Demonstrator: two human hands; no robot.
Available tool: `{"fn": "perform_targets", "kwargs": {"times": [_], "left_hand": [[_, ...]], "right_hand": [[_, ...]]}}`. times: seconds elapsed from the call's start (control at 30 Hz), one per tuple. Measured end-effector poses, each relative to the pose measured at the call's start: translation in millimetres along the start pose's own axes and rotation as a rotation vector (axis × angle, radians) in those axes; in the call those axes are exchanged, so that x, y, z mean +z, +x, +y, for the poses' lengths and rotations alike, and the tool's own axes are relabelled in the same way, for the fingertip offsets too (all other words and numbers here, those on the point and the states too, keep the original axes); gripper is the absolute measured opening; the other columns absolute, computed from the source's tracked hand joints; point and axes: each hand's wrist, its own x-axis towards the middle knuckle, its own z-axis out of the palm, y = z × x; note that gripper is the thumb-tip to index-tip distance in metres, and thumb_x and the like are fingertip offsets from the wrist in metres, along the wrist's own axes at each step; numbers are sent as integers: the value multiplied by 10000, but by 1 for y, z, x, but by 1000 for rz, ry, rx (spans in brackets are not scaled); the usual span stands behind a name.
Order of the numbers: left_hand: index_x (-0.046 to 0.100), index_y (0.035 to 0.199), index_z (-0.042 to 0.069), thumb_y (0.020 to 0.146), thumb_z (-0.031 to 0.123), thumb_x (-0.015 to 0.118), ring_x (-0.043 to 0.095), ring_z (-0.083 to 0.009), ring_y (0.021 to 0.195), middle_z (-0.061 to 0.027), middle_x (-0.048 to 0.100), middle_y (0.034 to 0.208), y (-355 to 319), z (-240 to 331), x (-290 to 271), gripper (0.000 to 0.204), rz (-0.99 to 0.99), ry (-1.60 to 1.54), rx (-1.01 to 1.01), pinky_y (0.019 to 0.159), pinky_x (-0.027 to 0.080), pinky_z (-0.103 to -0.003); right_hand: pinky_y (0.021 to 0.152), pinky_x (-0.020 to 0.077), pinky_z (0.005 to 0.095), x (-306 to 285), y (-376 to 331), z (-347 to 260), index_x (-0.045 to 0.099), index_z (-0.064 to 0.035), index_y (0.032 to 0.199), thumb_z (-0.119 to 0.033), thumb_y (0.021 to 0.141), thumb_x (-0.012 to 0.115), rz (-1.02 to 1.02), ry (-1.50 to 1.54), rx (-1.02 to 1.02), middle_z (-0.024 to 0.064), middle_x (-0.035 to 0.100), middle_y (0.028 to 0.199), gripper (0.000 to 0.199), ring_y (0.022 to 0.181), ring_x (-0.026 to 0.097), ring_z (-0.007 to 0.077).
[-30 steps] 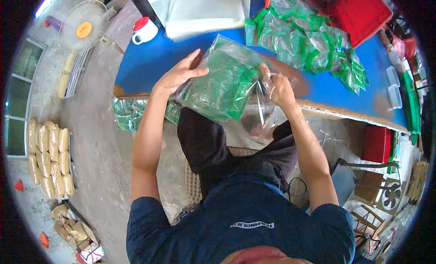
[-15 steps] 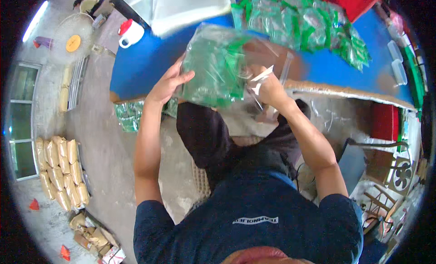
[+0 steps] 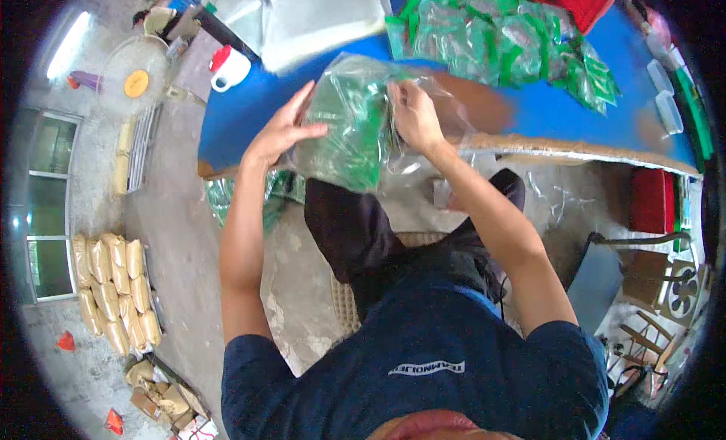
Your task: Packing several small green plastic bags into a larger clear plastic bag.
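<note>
Between my hands, over the table's near edge, is a clear plastic bag point(image 3: 333, 115) with a green panel or contents showing through; I cannot make out which. My left hand point(image 3: 281, 136) grips its left side, thumb on the front and fingers along the edge. Fingers bent and closed, my right hand point(image 3: 417, 118) pinches the plastic by the green part on the right. Loose clear film spreads beneath that hand. Beyond lies a heap of similar clear and green bags point(image 3: 484, 46) on the blue tabletop point(image 3: 242, 130).
A white mug with a red top point(image 3: 230, 69) stands by a whitish tray point(image 3: 325, 24) at the far left. Something red point(image 3: 586, 5) rests behind the heap. More green bags point(image 3: 249, 198) hang below the table edge. Brown sacks point(image 3: 113, 289) are stacked at left, a red box point(image 3: 652, 202) at right.
My right hand has moved left and up, closer to the bag's green part. A white strip seen at that hand before no longer shows. My left hand keeps its hold.
</note>
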Motion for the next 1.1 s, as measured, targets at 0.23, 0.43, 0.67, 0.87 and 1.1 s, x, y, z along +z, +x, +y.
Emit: {"fn": "perform_targets", "kwargs": {"times": [0.23,0.43,0.67,0.87,1.1], "left_hand": [[145,1548,-39,937,346,673,210,-250,1493,-189,204,1616,26,-11,-24,894,107,-188,-56,1207,179,-352],[215,1548,-12,922,268,692,317,-215,1440,-128,298,1589,71,-15,-7,835,-8,-170,-64,1169,264,-336],[247,1551,25,920,205,693,380,-200,1397,-108,372,1547,48,0,-1,794,-49,-370,-62,1144,307,-332],[286,1549,62,908,156,690,424,-184,1359,-85,428,1504,56,-6,0,764,-92,-307,-22,1127,345,-332],[195,1554,-10,872,184,729,273,-214,1458,-112,255,1607,61,-11,-4,888,-179,-308,22,1192,218,-347]], "right_hand": [[501,430,307,-23,-14,-2,664,-7,913,-355,977,618,-212,319,445,72,630,704,357,543,568,136],[609,477,296,-6,26,24,648,17,929,-353,937,688,52,283,285,59,657,743,373,648,594,130],[986,455,435,-33,-9,-8,599,84,1194,-338,939,641,39,114,-128,283,539,1312,495,1180,555,385],[1180,250,496,-35,-12,6,404,86,1408,-478,989,493,-112,-322,-380,311,387,1474,708,1396,346,440],[1159,248,559,-47,-6,-5,442,45,1406,-620,926,508,-200,-554,-659,312,428,1432,823,1377,358,463]]}}
